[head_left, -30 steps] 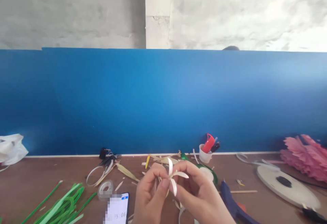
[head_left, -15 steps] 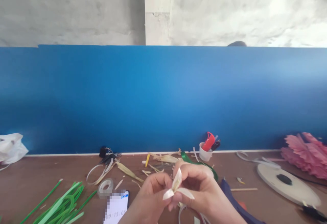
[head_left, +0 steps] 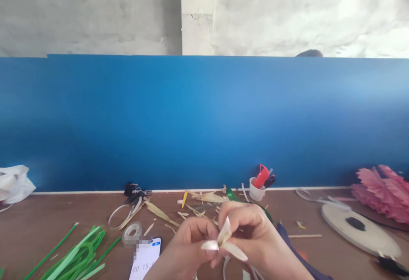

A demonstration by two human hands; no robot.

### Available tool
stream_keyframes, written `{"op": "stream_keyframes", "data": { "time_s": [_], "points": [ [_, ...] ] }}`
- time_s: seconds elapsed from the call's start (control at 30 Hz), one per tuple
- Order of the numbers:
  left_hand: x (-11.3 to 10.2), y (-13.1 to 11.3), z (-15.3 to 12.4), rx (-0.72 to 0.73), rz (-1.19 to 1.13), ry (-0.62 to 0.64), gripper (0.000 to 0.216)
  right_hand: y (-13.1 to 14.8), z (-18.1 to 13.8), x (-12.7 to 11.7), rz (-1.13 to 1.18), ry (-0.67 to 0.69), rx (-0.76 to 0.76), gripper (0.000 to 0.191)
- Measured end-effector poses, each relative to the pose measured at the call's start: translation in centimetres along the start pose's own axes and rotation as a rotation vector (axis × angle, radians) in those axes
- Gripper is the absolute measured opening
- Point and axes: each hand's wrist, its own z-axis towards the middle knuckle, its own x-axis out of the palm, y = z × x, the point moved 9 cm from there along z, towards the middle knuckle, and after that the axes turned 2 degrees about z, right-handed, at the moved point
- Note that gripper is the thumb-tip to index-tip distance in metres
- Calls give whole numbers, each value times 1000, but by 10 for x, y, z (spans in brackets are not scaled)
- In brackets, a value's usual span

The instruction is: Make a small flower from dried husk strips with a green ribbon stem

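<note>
Blue panel [head_left: 143, 122] standing behind a brown bench [head_left: 86, 209]

Rough, pale wall [head_left: 96, 11] is showing above the panel, which is running along the bench's far edge. Toward the near edge, the left hand [head_left: 191, 246] and right hand [head_left: 252, 237] are coming together at mid-width. Both are pinching, thumb against fingers, the base of a white-petalled piece [head_left: 225, 234], which is being held above the bench with three slim petals fanning outward. Behind them, dry husk strips [head_left: 159, 212] are lying scattered up to the far edge, where a white cup [head_left: 256, 192] is holding a red item [head_left: 260, 181]. Toward the near left corner, green strips [head_left: 76, 254] are lying in a tangle; between them and the left hand, a phone [head_left: 146, 256] is resting beside a tape roll [head_left: 132, 232]. Beside the right forearm, a dark blue tool [head_left: 284, 235] is lying partly hidden. Toward the right edge, an oval white plate [head_left: 372, 241] is lying near pink ruffled paper [head_left: 383, 192], which is filling the far right corner.
</note>
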Motion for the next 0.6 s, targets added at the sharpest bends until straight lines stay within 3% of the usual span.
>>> {"op": "stream_keyframes", "data": {
  "time_s": [0.23, 0.6],
  "points": [
    [-10, -6, 3, 82, 93, -106, 37, 15, 3, -2, -102, -56, -158, 8],
    [-5, -1, 4, 28, 66, -40, 41, 9, 1, -2, -70, -65, -110, 12]
  ]
}}
